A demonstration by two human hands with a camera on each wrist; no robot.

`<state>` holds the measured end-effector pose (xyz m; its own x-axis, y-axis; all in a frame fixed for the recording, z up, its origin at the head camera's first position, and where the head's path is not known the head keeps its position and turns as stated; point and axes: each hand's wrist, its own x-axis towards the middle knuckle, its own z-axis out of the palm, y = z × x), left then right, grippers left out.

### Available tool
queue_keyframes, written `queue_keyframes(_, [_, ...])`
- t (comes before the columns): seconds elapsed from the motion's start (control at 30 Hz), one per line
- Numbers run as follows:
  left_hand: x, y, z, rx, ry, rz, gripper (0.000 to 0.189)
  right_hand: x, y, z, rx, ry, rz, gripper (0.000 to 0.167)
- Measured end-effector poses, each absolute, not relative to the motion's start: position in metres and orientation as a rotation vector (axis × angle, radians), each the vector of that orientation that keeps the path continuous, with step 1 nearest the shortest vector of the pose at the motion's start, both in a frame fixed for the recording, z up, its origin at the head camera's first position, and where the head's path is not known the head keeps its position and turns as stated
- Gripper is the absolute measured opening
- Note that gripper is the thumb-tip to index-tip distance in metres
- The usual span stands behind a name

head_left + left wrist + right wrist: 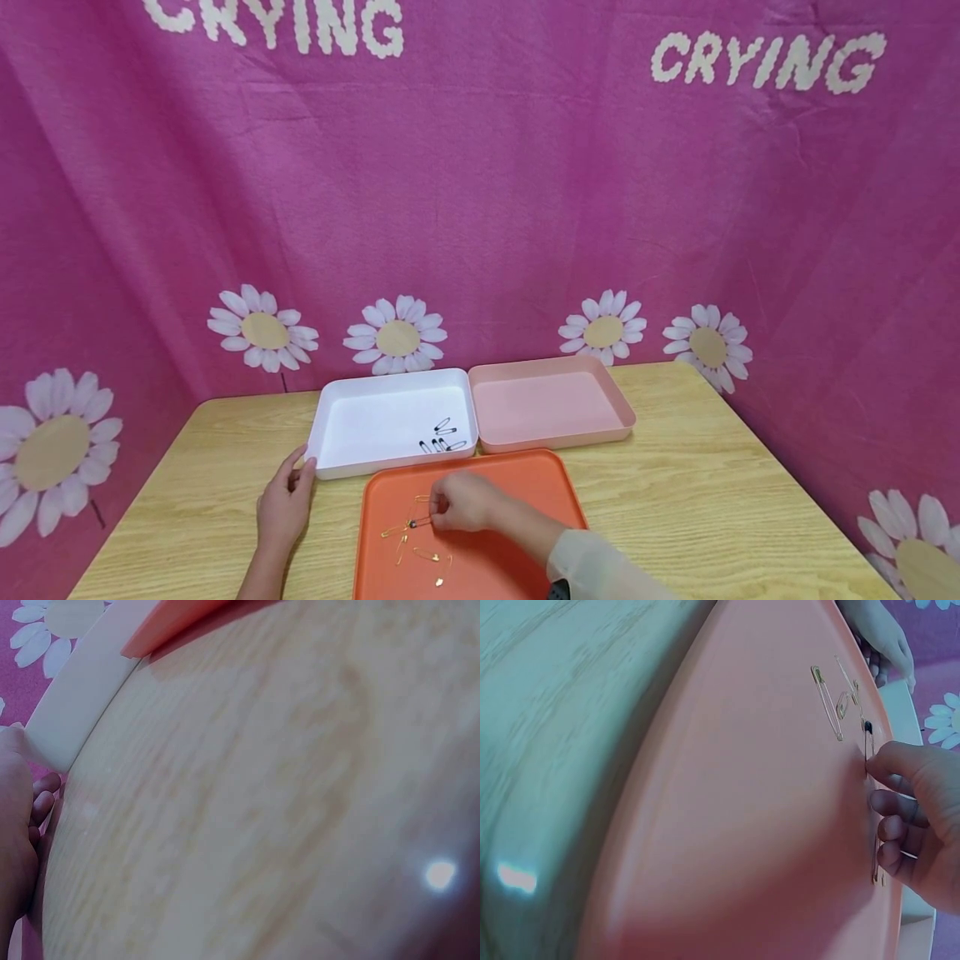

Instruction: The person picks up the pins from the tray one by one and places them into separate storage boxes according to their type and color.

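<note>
Between thumb and fingertips, my right hand pinches a black safety pin low over the orange tray. Several gold safety pins lie around it on the tray, one clearly showing in the right wrist view; some are partly hidden by the hand. At the near left corner of the white tray, my left hand holds the corner with its thumb and forefinger, the other fingers curled below. Several black safety pins lie in the white tray's near right corner.
A pink tray stands against the white tray's right side. Both are at the back of the wooden table, with the orange tray in front. A magenta curtain with daisies hangs behind and along the sides.
</note>
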<state>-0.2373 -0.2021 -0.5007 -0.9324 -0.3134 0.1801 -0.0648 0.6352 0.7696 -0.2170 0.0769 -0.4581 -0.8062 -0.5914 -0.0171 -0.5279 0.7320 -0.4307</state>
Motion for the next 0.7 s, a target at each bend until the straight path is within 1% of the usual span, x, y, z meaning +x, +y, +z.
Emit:
queue_keyframes(0.33, [-0.236,-0.203,-0.501,0.298,-2.561,-1.191,0.052,-0.212,0.077,-0.457,-0.843,2.715,-0.726,0.009])
queue_keyframes(0.7, [-0.238,-0.204,-0.501,0.293,-2.573,-1.197,0.054,-0.212,0.094,-0.456,-0.737,2.576,-0.967,0.007])
